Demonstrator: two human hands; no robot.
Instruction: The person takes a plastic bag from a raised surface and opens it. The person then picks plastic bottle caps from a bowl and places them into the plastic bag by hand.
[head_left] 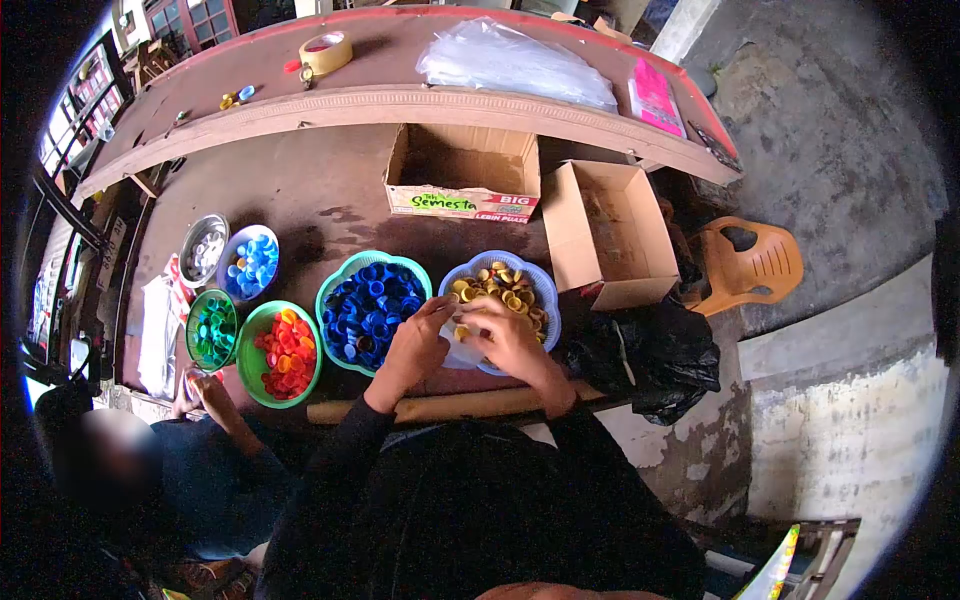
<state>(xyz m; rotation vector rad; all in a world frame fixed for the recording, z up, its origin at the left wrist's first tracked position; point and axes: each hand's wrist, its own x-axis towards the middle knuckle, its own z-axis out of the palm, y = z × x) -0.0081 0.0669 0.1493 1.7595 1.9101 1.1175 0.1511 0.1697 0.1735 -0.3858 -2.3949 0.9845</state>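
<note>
My left hand (pixel 416 345) is closed, with its fingertips pinching the upper edge of a small clear plastic bag (pixel 462 350). Close beside it, my right hand (pixel 508 340) has its fingers curled at the same bag, over the front of a blue-white basin (pixel 548 290) of yellow caps (pixel 515 298). Just left stands a pale green scalloped basin (pixel 325 300) full of dark blue caps (pixel 370 305). Further left are a green basin (pixel 245 378) of red and orange caps (pixel 288 355), a green bowl of green caps (pixel 212 330) and a bowl of light blue caps (pixel 255 262).
Two open cardboard boxes (pixel 460 205) (pixel 615 225) stand behind the basins. A black plastic bag (pixel 660 360) lies at the right. A raised shelf (pixel 400 98) holds tape (pixel 325 53) and clear bags (pixel 515 65). Another person (pixel 210 480) sits at the left; an orange chair (pixel 750 265) stands right.
</note>
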